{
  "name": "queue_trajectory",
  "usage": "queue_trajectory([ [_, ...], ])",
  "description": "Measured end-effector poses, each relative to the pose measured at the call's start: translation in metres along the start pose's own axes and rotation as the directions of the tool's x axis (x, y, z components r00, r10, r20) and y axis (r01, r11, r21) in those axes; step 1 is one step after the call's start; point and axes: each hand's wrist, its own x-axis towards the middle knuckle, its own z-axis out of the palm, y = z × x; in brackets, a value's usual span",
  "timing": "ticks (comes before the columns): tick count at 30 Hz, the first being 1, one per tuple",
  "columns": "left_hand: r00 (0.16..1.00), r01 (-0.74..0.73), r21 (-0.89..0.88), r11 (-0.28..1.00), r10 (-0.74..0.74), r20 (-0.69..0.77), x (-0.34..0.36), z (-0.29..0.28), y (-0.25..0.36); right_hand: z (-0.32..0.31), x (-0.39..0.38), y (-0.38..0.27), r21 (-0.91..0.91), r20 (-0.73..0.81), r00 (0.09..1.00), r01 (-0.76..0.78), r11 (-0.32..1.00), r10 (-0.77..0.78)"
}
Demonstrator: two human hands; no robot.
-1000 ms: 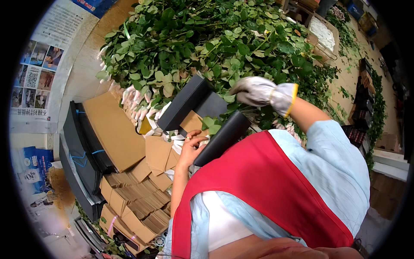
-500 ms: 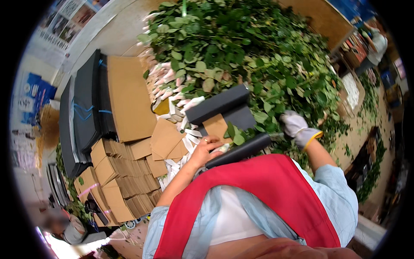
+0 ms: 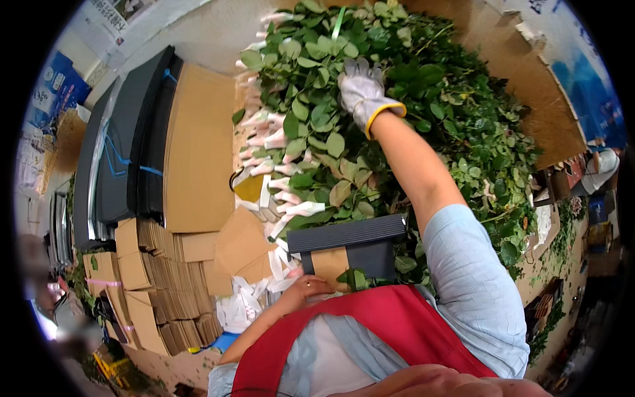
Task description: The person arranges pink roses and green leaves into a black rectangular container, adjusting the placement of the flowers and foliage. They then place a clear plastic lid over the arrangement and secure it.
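My right hand (image 3: 362, 92), in a grey glove with a yellow-edged cuff, reaches far forward onto a big heap of leafy rose stems (image 3: 430, 119). Its fingers are spread over the leaves. Close to my body, my bare left hand (image 3: 307, 290) wears a ring and lies at the brown card strip (image 3: 331, 264), fingers bent. What they hold is hidden; a leafy sprig (image 3: 355, 280) sticks out beside them. Beyond it sits a dark grey ribbed roll (image 3: 347, 233) on a dark sheet (image 3: 370, 260). White-sleeved flower heads (image 3: 305, 209) line the heap's left edge.
Stacked folded cardboard (image 3: 155, 264) and dark grey sheets tied with blue cord (image 3: 126, 145) stand at the left, next to a tall brown cardboard panel (image 3: 202, 145). White sleeves (image 3: 239, 304) lie loose near my left forearm. A brown board (image 3: 549, 119) borders the heap at right.
My right hand has swung from the right side, near the dark roll, forward onto the leaves. My left hand stays near the card strip. The view has shifted, and the nearer dark roll is out of sight.
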Motion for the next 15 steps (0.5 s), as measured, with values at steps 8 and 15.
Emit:
queue_trajectory([
  [8, 0.999, 0.003, -0.022, 1.0, -0.004, -0.036, -0.015, 0.007, 0.0, -0.141, 0.019, 0.1, 0.301, -0.018, 0.987, -0.15, 0.942, 0.163],
  [15, 0.995, -0.078, 0.064, 0.995, 0.082, -0.051, -0.012, 0.009, -0.016, -0.183, 0.026, 0.116, 0.555, 0.032, 0.997, 0.036, 0.831, -0.065],
])
